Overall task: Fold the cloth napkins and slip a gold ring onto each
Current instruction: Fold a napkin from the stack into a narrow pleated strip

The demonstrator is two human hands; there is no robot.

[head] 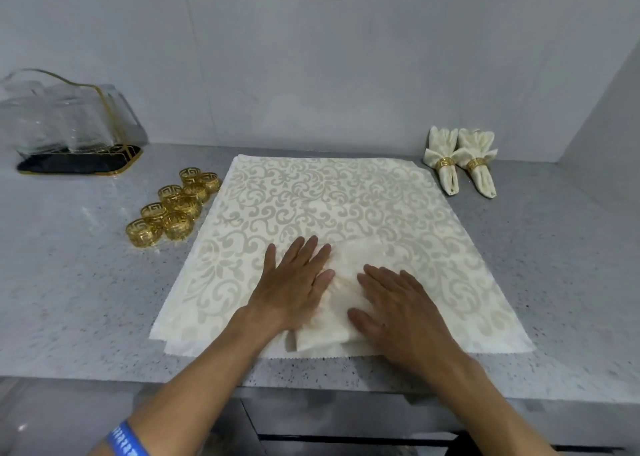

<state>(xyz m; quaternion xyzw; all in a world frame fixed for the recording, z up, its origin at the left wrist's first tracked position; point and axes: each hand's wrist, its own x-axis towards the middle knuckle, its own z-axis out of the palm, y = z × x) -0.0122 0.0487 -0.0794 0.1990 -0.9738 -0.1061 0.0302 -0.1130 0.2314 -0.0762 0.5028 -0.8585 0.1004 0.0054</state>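
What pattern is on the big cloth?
Cream cloth with pale scrolling leaf swirls, seen in the head view.

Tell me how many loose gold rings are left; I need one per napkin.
8 rings, clustered on the counter left of the spread napkin. More may hide behind them.

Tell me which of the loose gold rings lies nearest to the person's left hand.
The ring at the near right of the cluster, beside the spread napkin's left edge, lies nearest the left hand. The other rings lie farther back or farther left.
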